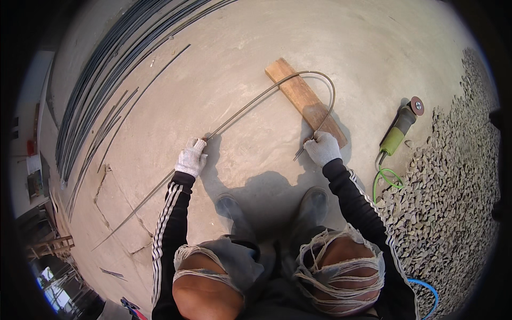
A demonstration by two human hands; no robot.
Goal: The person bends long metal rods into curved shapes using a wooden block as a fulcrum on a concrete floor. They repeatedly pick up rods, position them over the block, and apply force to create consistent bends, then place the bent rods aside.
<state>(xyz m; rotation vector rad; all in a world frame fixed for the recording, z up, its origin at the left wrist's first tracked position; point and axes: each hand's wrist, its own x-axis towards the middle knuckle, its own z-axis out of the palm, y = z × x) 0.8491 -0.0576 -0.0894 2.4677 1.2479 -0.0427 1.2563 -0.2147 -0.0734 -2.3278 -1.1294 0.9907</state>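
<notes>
A long thin steel rod (256, 100) runs across the floor in front of me, its far part bent round into a hook shape. My left hand (191, 157), in a white knit glove, is closed round the straight length, which continues down to the lower left. Near the rod's bent end, my right hand (323, 148), gloved the same way, grips it; a short tip sticks out to the left of that fist. Under the bend lies a wooden plank (300, 96), crossed by the rod, its near end beside my right hand.
A green angle grinder (396, 132) with a reddish disc lies on the right, its green cord (385, 176) curling nearby. Beyond it spreads a gravel heap (445, 186). Many long steel bars (101, 85) lie along the left. A blue hose or cable (429, 288) shows at lower right.
</notes>
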